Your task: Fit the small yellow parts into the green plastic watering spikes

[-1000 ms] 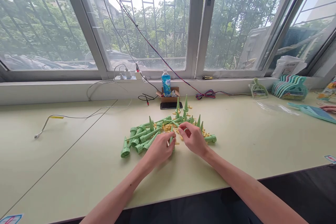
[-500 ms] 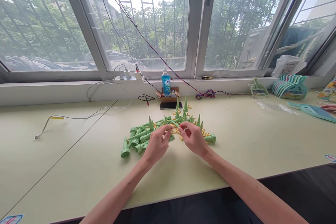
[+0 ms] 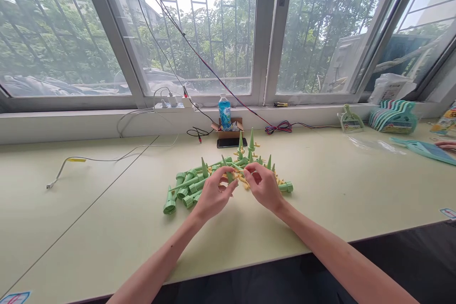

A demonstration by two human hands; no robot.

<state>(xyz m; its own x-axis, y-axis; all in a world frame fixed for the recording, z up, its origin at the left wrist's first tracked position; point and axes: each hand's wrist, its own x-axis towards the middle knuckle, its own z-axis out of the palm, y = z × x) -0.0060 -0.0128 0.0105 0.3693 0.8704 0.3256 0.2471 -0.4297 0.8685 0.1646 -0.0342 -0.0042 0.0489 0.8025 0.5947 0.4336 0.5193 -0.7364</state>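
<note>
My left hand holds a green plastic watering spike between thumb and fingers, its pointed end tilted up and away. Just to the right, my right hand is closed in a pinch, its fingertips turned toward that spike. Whatever sits in the pinch is too small to make out. Around and behind both hands lies a pile of similar green spikes with ribbed collars, some standing point up. Small yellow plastic pieces are scattered among them, partly covered by my hands.
Behind the pile are a black phone, a small cardboard box and a blue bottle. Cables run along the sill. At right stand several small dustpan sets; another person's hand touches a turquoise dustpan.
My left hand has turned and its fingers have spread wider, bringing the green spike more upright into view. My right hand has shifted slightly right, still pinched.
</note>
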